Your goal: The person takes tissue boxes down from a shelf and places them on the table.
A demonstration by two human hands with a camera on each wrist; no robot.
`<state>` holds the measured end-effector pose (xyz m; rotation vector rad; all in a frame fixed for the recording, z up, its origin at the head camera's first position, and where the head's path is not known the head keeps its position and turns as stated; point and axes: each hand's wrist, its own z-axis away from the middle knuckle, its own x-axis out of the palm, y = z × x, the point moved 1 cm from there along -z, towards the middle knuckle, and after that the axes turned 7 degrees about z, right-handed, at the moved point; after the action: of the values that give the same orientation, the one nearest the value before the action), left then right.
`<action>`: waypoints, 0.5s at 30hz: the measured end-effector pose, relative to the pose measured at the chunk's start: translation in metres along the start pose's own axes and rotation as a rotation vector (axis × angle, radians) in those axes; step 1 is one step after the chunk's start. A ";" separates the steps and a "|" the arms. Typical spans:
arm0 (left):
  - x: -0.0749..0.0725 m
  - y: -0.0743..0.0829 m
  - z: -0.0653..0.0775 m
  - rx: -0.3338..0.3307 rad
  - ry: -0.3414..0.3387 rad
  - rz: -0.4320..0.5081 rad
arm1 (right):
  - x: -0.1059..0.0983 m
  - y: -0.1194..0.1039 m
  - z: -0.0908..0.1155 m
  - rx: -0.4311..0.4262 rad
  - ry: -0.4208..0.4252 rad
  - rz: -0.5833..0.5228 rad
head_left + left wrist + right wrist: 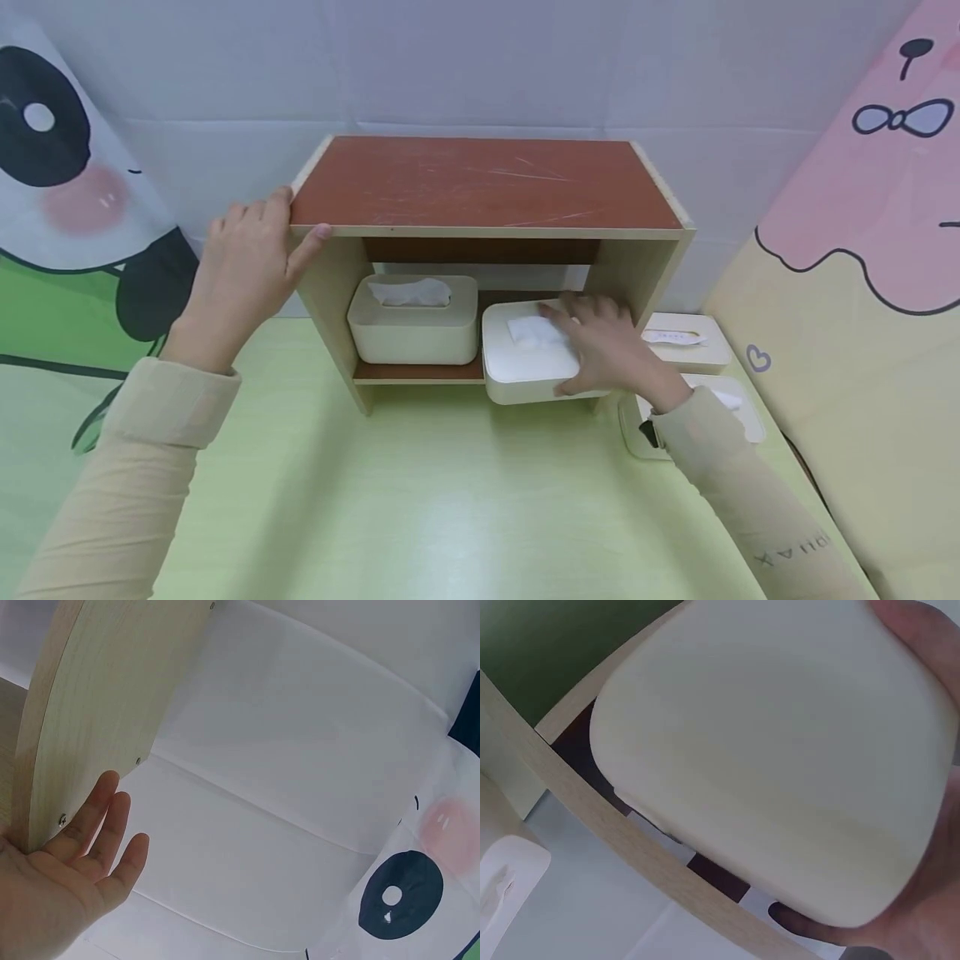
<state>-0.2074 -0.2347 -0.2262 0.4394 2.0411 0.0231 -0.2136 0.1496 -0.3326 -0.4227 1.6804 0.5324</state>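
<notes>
A tissue box (517,362) with a white lid is tilted at the right front of a small wooden shelf unit (480,183), partly beyond the lower board's front edge. My right hand (607,346) grips it, fingers over the lid and thumb at the front; in the right wrist view its pale surface (780,750) fills most of the picture. My left hand (243,271) rests at the unit's upper left front corner, thumb on the front edge. In the left wrist view its fingers (109,832) extend fairly straight by the outer side panel (105,697). Another tissue box (412,337) stands inside, left.
On the pale green table (442,492), two more tissue boxes stand right of the unit, one farther back (693,354) and one nearer (750,417), partly behind my right forearm. Printed cloths hang left and right, and a plain pale cloth (480,67) hangs behind.
</notes>
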 end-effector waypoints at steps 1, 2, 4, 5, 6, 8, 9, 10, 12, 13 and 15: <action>0.000 0.000 0.000 0.000 0.000 -0.001 | 0.000 -0.001 0.002 0.002 -0.002 0.007; 0.000 0.000 0.000 -0.001 -0.001 -0.001 | 0.001 -0.002 0.004 0.002 -0.004 0.015; 0.000 0.000 0.000 0.000 0.002 -0.002 | 0.001 -0.005 0.008 0.005 0.000 0.025; 0.000 0.000 0.000 0.001 0.003 -0.002 | 0.002 -0.006 0.010 0.007 0.003 0.030; 0.001 0.000 0.000 0.003 0.006 -0.002 | 0.002 -0.007 0.012 0.008 0.008 0.037; 0.001 -0.001 0.000 0.005 0.008 -0.002 | 0.002 -0.009 0.017 0.013 0.016 0.043; 0.001 -0.001 0.000 0.005 0.010 0.000 | 0.002 -0.011 0.019 0.016 0.020 0.041; 0.001 -0.001 0.000 0.005 0.010 0.000 | 0.002 -0.013 0.022 0.020 0.023 0.043; 0.001 -0.001 0.000 0.004 0.008 0.003 | 0.003 -0.016 0.027 0.022 0.027 0.048; 0.001 -0.001 0.000 0.003 0.006 0.004 | 0.003 -0.018 0.029 0.023 0.029 0.045; 0.001 -0.001 0.000 0.001 0.002 0.008 | 0.004 -0.022 0.034 0.024 0.029 0.041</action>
<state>-0.2085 -0.2350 -0.2273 0.4481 2.0420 0.0272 -0.1742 0.1509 -0.3437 -0.3811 1.7247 0.5378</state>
